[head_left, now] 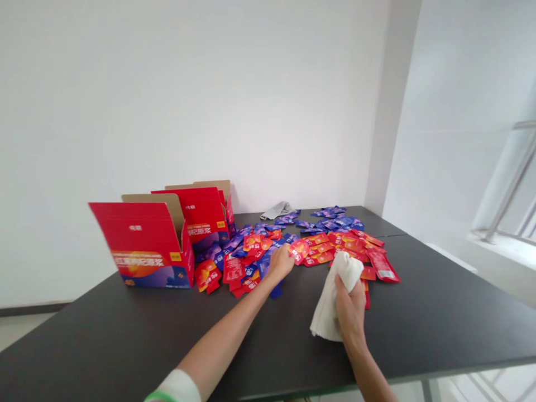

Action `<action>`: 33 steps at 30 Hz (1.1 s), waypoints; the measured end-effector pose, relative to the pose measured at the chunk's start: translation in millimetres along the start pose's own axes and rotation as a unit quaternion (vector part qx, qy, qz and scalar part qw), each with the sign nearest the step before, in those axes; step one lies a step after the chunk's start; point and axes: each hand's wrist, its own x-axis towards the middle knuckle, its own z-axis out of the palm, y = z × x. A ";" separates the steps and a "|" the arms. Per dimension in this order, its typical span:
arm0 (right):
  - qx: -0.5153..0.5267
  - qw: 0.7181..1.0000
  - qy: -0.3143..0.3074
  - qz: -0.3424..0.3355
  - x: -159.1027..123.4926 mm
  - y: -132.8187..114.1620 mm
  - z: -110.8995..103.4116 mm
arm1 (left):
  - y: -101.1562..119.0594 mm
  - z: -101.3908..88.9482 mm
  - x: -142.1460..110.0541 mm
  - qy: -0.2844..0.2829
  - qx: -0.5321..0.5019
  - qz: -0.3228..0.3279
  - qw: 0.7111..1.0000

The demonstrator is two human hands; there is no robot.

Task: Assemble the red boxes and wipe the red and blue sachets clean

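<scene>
My left hand (281, 262) reaches over the middle of the table, its fingers closed on the edge of a red sachet (299, 251). In my right hand (353, 307) is a bunched white cloth (329, 307), gripped above the table. Left of my left hand lies a mixed heap of red sachets (233, 269) and blue sachets (218, 257). Beyond my right hand, more red sachets (347, 241) are spread in overlapping rows, partly hidden by the cloth.
Two open cardboard boxes stand at the left, a nearer red box (142, 240) and a farther red box (203, 215). A grey cloth (278, 210) lies near the wall. Several blue sachets (335, 222) sit at the back of the black table (439, 312).
</scene>
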 end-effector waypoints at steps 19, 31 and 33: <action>-0.518 0.730 -0.401 -0.197 -44.9 -33.7 28.5 | -21.9 -19.4 -145.7 -0.064 0.025 0.055 0.996; -0.550 0.710 -0.397 -0.192 -42.3 -37.3 35.0 | -21.6 -18.4 -148.1 -0.072 0.026 0.053 0.996; -0.584 0.719 -0.349 -0.141 -31.1 -34.0 33.2 | -21.9 -19.1 -149.0 -0.071 0.013 0.043 0.996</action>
